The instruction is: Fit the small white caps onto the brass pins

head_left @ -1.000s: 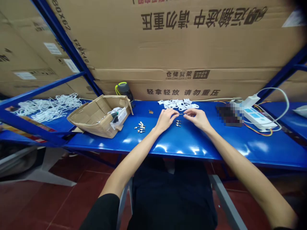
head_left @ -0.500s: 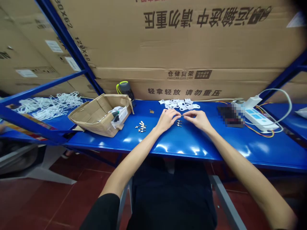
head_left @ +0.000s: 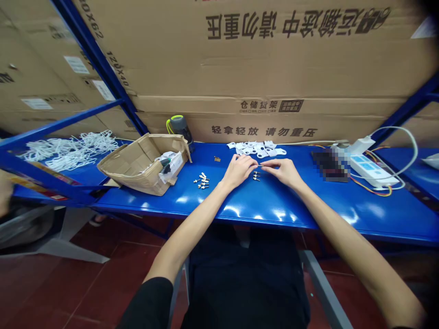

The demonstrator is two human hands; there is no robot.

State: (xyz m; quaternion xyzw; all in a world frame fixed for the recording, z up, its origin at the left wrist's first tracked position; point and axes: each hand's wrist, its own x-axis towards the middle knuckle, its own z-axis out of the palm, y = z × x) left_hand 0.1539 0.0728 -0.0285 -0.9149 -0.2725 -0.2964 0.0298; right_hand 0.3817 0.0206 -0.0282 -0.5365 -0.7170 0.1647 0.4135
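One pin (head_left: 259, 165), seemingly, between left hand (head_left: 237, 170) and right hand (head_left: 283, 171), below "轻拿轻放" carton (head_left: 329, 119).

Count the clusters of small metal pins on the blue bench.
2. The left cluster lies between the cardboard box and the left hand; the middle cluster lies between it and the right hand. More pins may be hidden under the hands.

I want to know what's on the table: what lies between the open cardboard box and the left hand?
In the head view, a small cluster of metal pins lies on the blue bench between the cardboard box and the left hand.
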